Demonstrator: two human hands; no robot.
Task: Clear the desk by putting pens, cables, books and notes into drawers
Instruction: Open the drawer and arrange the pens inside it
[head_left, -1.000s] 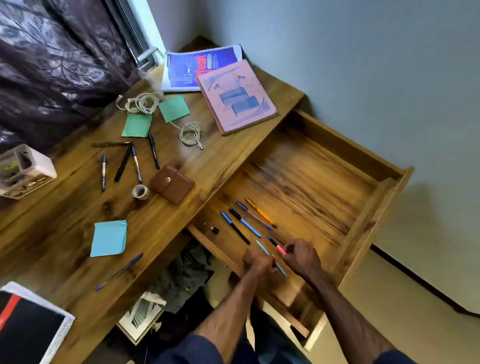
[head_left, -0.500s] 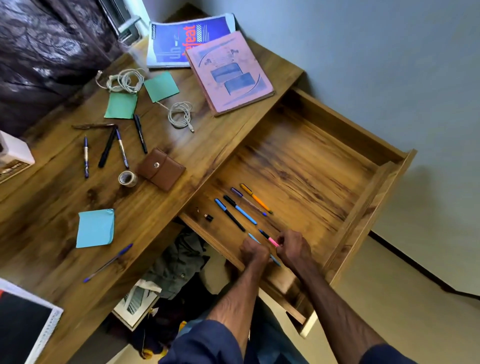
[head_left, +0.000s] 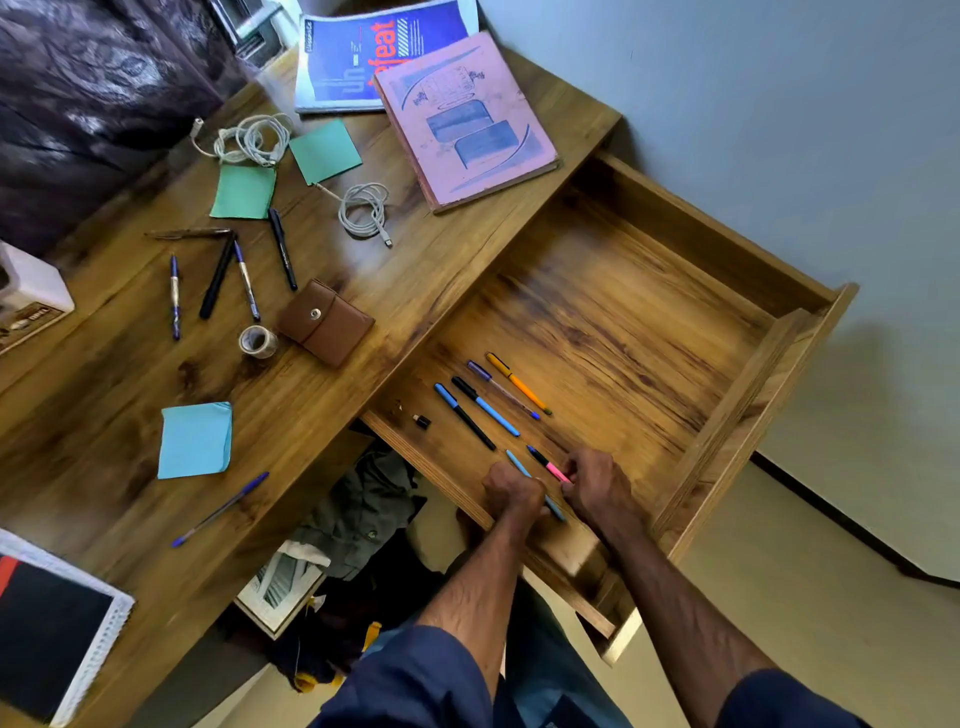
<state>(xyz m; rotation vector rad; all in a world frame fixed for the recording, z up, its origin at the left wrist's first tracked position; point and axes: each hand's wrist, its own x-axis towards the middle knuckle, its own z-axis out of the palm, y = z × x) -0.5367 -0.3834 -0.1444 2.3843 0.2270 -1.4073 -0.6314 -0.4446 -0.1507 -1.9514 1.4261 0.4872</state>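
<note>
L hand: fingers curled round the mid of the light-blue pen; I see both pen ends poking out past the fist.
R hand: fingertips pinch the pink end of the pink-and-black pen; black tip points away from me.
Hands: side by side, nearly touching, both inside the drawer at its near corner.
Two held pens: low at the drawer floor, roughly parallel, just beside each other.
Other pens in drawer: orange pen, purple pen & two black-and-blue pens in a row just beyond the hands, not touching them; small black cap near the drawer's L wall.
Desk: well apart from the hands I see a pen cluster, lone blue pen, two coiled cables, green notes, blue sticky pad, pink book overlapping the blue book, brown wallet, tape roll.
</note>
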